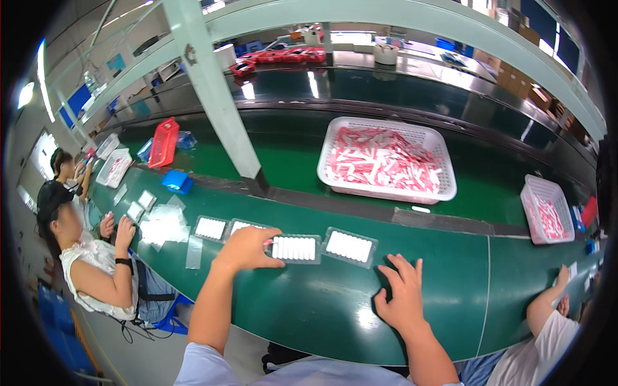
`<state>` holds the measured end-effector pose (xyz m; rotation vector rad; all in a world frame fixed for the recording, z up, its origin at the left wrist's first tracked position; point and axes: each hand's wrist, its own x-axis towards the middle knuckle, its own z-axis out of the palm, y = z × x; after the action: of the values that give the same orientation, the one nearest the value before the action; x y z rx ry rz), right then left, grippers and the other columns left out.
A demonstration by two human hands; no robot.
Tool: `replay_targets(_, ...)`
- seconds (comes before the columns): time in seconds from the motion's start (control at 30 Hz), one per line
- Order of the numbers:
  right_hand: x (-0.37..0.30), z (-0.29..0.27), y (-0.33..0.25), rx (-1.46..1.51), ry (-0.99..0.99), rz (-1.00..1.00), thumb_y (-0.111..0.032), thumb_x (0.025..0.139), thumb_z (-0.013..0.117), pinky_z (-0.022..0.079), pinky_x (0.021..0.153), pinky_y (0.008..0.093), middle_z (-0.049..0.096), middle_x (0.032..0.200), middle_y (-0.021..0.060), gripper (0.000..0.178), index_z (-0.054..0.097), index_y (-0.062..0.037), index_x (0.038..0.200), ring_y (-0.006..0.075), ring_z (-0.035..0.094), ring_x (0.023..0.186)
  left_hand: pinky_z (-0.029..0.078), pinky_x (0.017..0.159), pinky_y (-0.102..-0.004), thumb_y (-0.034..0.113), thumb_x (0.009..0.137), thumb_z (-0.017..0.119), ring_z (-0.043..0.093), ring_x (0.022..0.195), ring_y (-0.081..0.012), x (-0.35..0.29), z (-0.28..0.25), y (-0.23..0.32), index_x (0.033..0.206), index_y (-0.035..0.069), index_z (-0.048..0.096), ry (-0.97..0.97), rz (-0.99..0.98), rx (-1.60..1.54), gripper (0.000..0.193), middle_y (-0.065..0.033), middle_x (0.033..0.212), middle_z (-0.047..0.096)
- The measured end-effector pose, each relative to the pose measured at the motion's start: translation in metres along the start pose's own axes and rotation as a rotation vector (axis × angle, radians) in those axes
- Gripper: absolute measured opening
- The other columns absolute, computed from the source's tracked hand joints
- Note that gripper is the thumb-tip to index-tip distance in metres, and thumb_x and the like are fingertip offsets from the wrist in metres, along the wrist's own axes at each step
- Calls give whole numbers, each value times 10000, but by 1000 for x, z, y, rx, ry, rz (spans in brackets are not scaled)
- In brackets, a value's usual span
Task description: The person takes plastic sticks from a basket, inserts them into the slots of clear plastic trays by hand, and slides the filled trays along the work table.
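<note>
My left hand (248, 249) has its thumb and fingers around the left end of a clear plastic tray (296, 248) filled with a row of white stick-like pieces. A small pink-and-white bit shows between the thumb and forefinger. Just right of it lies a similar filled tray (349, 246), touched by neither hand. Two more lie to the left: a filled tray (210, 228) and a tray (239, 226) partly covered by my left hand. My right hand (402, 293) hovers over the green table, fingers spread, holding nothing, nearest the rightmost tray.
Beyond the dark ledge stands a white basket (325, 170) heaped with pink-and-white pieces. Another basket (531, 212) is at the right. A pale post (222, 96) rises ahead. Clear sheets (164, 225) lie left. Co-workers sit at left (96, 276) and right (537, 347).
</note>
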<state>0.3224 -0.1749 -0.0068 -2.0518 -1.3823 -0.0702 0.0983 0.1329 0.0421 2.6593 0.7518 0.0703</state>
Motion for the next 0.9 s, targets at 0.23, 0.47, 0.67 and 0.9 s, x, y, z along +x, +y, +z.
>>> replay_targets(0.23, -5, 4, -5, 43, -43, -18, -103, 735, 734, 286, 1197, 648, 540, 1422, 178, 594, 606, -65, 1314, 412, 494, 1371, 470, 610, -345, 392, 610, 919, 568, 601, -242, -54, 5, 36, 1194, 139, 705, 114, -34, -228, 672, -56, 652, 537)
replay_targets(0.47, 3, 13, -18, 158, -143, -281, -197, 745, 795, 363, 1181, 567, 521, 1502, 164, 679, 593, -119, 1388, 375, 490, 1406, 551, 691, -412, 430, 672, 894, 707, 751, -320, -69, 28, 90, 1316, 164, 627, -293, 140, -320, 746, -111, 809, 711)
replay_targets(0.67, -2, 3, -27, 35, -259, -634, -199, 833, 676, 399, 1175, 493, 486, 1593, 67, 607, 602, -212, 1435, 283, 492, 1437, 509, 627, -373, 408, 670, 916, 656, 659, -276, -66, 20, 104, 1287, 125, 626, -234, 271, -411, 738, -60, 710, 642)
replay_targets(0.9, -19, 8, -35, 600, -472, -432, -139, 929, 675, 357, 1208, 460, 457, 1613, 100, 649, 458, -50, 1534, 313, 454, 1465, 235, 560, -243, 247, 595, 1023, 277, 605, -53, -53, 32, 111, 1181, 84, 618, 65, 82, -768, 730, 94, 647, 300)
